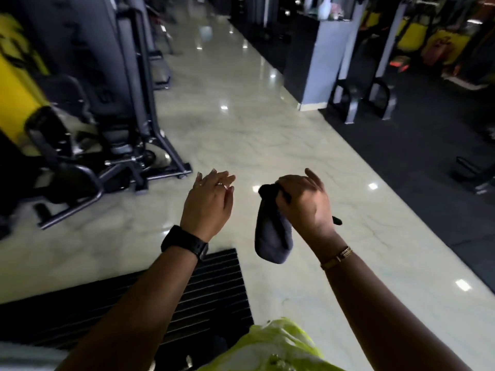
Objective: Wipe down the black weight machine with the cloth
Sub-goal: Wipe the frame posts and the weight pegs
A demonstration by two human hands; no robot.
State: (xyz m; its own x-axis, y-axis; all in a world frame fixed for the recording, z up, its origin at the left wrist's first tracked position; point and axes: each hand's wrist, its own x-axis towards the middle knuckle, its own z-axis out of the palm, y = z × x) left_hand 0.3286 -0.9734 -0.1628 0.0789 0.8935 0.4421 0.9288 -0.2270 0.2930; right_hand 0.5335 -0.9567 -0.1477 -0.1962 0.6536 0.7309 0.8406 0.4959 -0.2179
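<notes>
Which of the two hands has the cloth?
The right hand, with the gold bracelet, grips the dark cloth; the left hand, above the black watch, is open and empty.

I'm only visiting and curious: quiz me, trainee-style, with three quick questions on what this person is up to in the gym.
1. True or false: the left hand is open and holds nothing.
2. The cloth is held by: A) the left hand, B) the right hand, C) neither hand.
3. Fill in: the black weight machine, which the cloth is not yet touching, stands on the person's ____ side.

Key: 1 true; 2 B; 3 left.
</notes>
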